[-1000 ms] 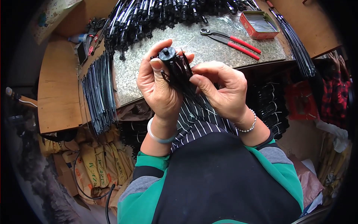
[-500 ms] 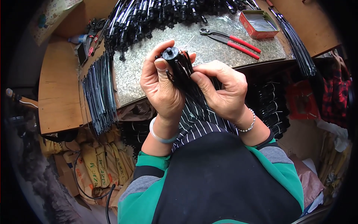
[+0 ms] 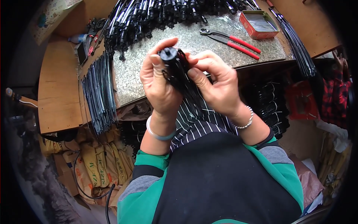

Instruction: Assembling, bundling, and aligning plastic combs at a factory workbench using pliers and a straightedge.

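A black umbrella frame (image 3: 182, 80) hangs tilted between my hands, its thin ribs bunched together and running down toward my lap. At its upper end a round black plastic hub (image 3: 168, 54) with a short stub faces up. My left hand (image 3: 158, 86) is wrapped round the frame just below the hub, thumb on the near side. With thumb and forefinger, my right hand (image 3: 220, 80) pinches at the ribs on the right side of the hub. What exactly lies between those fingertips is slightly blurred and too small to make out.
Pliers with red handles (image 3: 243, 49) lie on the stone-patterned worktop (image 3: 130, 80), beside a red tin (image 3: 253, 33) of thin metal wires. Black shafts (image 3: 149, 16) are heaped at the back. Bundles of ribs lie at left (image 3: 100, 93) and right (image 3: 296, 44). Another person's plaid sleeve (image 3: 335, 93) shows far right.
Both hands and the frame have shifted slightly left, the right hand more so. The right fingertips have moved closer to the hub, and the frame has turned a little.
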Motion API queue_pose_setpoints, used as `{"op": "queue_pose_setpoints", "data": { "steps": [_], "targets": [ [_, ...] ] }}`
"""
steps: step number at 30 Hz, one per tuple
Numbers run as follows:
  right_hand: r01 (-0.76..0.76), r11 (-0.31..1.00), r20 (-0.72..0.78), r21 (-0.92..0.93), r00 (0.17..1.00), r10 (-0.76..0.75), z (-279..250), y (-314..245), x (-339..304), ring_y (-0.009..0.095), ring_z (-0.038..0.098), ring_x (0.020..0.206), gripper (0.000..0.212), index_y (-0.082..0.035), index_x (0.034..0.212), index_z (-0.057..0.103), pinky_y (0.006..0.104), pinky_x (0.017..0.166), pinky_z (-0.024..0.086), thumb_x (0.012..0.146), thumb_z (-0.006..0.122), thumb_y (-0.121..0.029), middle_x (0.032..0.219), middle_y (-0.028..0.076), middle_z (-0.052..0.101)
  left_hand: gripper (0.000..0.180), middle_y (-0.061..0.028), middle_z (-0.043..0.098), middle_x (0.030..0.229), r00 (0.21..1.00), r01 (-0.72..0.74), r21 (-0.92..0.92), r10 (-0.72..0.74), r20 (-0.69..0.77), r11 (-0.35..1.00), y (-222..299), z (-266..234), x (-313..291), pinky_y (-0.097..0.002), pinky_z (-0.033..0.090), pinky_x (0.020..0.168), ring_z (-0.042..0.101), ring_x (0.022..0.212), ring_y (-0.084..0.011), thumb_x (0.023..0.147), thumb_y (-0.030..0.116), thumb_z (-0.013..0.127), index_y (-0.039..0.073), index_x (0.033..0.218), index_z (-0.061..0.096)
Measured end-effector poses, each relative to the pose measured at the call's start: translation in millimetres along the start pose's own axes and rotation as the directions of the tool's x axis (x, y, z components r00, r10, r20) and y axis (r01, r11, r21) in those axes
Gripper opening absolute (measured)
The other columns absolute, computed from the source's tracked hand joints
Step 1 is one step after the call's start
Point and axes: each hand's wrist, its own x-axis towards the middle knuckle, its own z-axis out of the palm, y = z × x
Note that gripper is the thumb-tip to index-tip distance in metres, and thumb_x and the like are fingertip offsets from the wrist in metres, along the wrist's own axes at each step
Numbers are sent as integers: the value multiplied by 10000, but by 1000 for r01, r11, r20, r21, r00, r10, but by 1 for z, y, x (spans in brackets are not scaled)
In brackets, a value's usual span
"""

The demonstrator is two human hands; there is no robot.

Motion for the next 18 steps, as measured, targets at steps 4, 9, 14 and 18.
{"op": "queue_pose_setpoints", "data": {
  "steps": [4,9,14,18],
  "targets": [
    [-55,998,-115,-27,992,51,30,7,-27,254,608,696,361,10,967,509,318,617,471,880,535,-340,773,145,582,558,-116,593,815,991,99,-534,-37,125,840,9,1,16,-306,530,660,618,721,-196,919,421,416,-72,1179,448],
    [2,964,-11,-266,1000,-5,20,15,-30,349,597,588,429,5,952,511,366,496,465,860,535,-413,660,156,569,868,-132,594,909,985,110,-73,-99,141,991,19,14,4,-340,495,790,607,870,-229,781,618,481,-61,1298,321],
    [77,946,55,-314,997,-63,15,18,-28,311,606,614,531,12,1000,524,346,526,473,813,565,-483,727,149,589,264,-9,548,694,995,55,104,-63,74,993,22,10,-8,-165,369,495,491,576,-32,847,32,563,-33,1092,490],
    [282,883,-63,-376,942,-328,2,4,-7,276,558,826,630,-15,1092,541,362,698,448,761,580,-550,853,115,597,189,4,531,676,999,40,179,-41,2,983,18,12,-16,-158,341,474,460,554,-16,857,10,536,-21,1039,497]
  ]
}}
